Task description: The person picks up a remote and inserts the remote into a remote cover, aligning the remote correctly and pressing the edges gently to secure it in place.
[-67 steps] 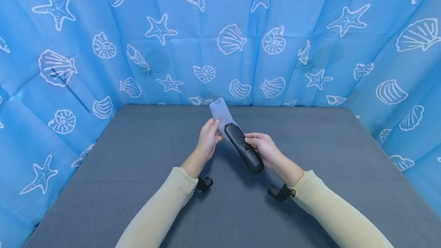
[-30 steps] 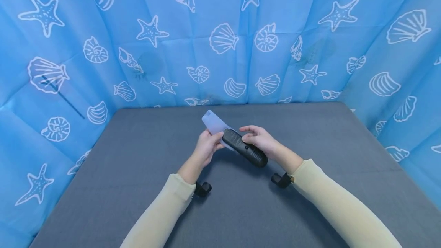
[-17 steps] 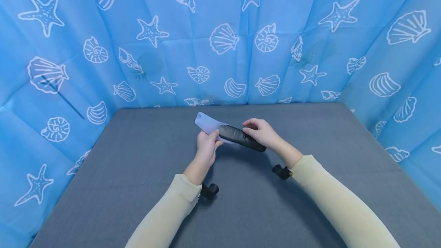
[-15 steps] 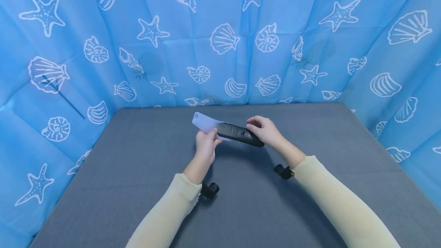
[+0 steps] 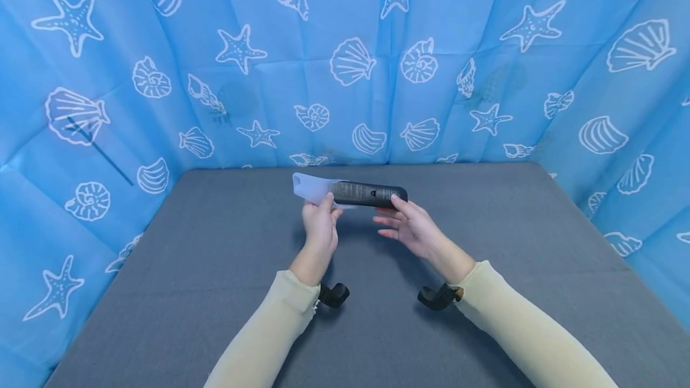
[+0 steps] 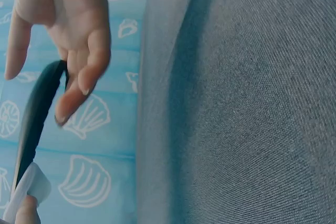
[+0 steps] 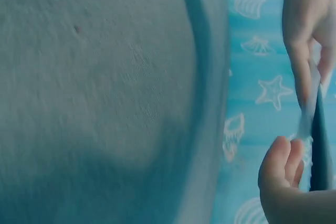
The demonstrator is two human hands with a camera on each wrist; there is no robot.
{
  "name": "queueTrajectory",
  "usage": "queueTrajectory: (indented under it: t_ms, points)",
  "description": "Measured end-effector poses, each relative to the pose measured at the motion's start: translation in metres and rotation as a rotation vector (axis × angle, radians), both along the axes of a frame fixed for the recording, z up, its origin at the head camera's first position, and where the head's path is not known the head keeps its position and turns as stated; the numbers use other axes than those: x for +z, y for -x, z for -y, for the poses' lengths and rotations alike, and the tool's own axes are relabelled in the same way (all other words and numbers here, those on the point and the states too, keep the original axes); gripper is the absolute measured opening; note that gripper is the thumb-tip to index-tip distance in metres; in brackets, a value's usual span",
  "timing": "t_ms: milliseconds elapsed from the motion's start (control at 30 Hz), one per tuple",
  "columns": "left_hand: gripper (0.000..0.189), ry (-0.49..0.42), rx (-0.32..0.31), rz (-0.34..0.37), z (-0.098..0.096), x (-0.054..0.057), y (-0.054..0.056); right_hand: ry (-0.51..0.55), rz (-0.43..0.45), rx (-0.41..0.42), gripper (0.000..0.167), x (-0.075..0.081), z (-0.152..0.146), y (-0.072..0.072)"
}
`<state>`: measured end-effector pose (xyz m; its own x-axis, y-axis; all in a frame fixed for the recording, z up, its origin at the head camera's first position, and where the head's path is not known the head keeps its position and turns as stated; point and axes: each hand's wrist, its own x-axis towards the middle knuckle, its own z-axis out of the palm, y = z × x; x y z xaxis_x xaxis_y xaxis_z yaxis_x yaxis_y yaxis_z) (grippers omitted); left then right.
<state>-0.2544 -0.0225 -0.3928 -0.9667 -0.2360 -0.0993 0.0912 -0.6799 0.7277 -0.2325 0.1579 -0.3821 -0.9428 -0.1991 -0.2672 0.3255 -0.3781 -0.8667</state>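
A black remote control (image 5: 364, 193) is held above the table, its back with small print and a latch turned up in the head view. Its left part sits inside a translucent whitish protective sleeve (image 5: 309, 185), whose empty end sticks out to the left. My left hand (image 5: 319, 224) pinches the sleeve and the remote's left part, thumb on top. My right hand (image 5: 414, 229) has its thumb on the remote's right end, with the index finger behind it and the other fingers spread below. In the left wrist view, small bumps line the remote's (image 6: 39, 111) underside.
A grey cloth-covered table (image 5: 372, 328) lies beneath both hands. Blue curtains (image 5: 302, 82) with white shells and starfish stand behind it and along both sides. A black strap mount (image 5: 333, 296) sits at the left wrist, and another black mount (image 5: 438, 297) at the right.
The remote and sleeve have turned from slanted to nearly level. My right hand has shifted from above the remote to below its right end. The left hand has kept its hold.
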Motion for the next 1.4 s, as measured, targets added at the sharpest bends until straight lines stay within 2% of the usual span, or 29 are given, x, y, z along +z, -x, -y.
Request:
queueTrajectory:
  t_ms: [200, 400, 600, 833, 933, 1000, 1100, 1167, 1233, 1400]
  points:
    - [0.047, -0.005, 0.032, -0.013, -0.003, 0.001, -0.003, 0.191, 0.05, -0.019, 0.062, -0.006, 0.013, 0.0]
    - [0.045, -0.013, 0.027, -0.059, -0.012, -0.001, -0.01, 0.336, 0.11, -0.027, 0.061, -0.01, 0.017, 0.001]
    - [0.045, -0.047, -0.013, -0.115, -0.016, -0.005, -0.015, 0.399, 0.093, -0.009, 0.061, -0.01, 0.017, 0.004]
    - [0.046, -0.031, -0.063, -0.095, -0.013, -0.006, -0.019, 0.422, 0.118, -0.001, 0.064, -0.005, 0.01, 0.006]
    - [0.047, 0.028, -0.108, -0.077, -0.01, -0.007, -0.02, 0.404, 0.112, 0.003, 0.065, -0.004, 0.004, 0.008]
    - [0.046, 0.115, -0.147, -0.065, -0.006, -0.008, -0.022, 0.399, 0.105, 0.006, 0.065, -0.003, -0.002, 0.011]
    - [0.045, 0.237, -0.227, -0.065, 0.002, -0.007, -0.024, 0.403, 0.084, 0.022, 0.066, -0.001, -0.01, 0.015]
    - [0.047, 0.286, -0.294, -0.08, 0.008, -0.006, -0.025, 0.405, 0.074, 0.035, 0.066, 0.0, -0.016, 0.018]
    - [0.051, 0.284, -0.36, -0.084, 0.013, -0.005, -0.026, 0.413, 0.067, 0.055, 0.066, 0.002, -0.022, 0.02]
    - [0.06, 0.179, -0.498, -0.071, 0.023, 0.0, -0.022, 0.399, 0.045, 0.121, 0.051, 0.007, -0.032, 0.023]
